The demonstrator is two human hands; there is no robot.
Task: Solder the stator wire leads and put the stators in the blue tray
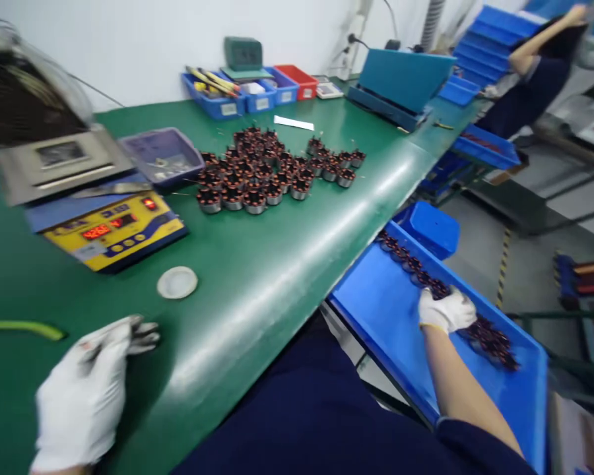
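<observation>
Presently, left hand (86, 389): at the table (218, 316), fingers curled; hold cannot be told.
Right hand (447, 310): on cores (490, 340) lined along the tray (376, 297); closure unclear.
Handling: best gripped by the bodies, sparing windings.
Table batch (257, 175): bunched; loose wires warrant gentle spacing.

A factory workshop: copper coils (257, 178) and a yellow control box (116, 229) on the green counter (257, 264), a blue tray (376, 293) beside it, a co-worker (537, 89) near its far end.
</observation>
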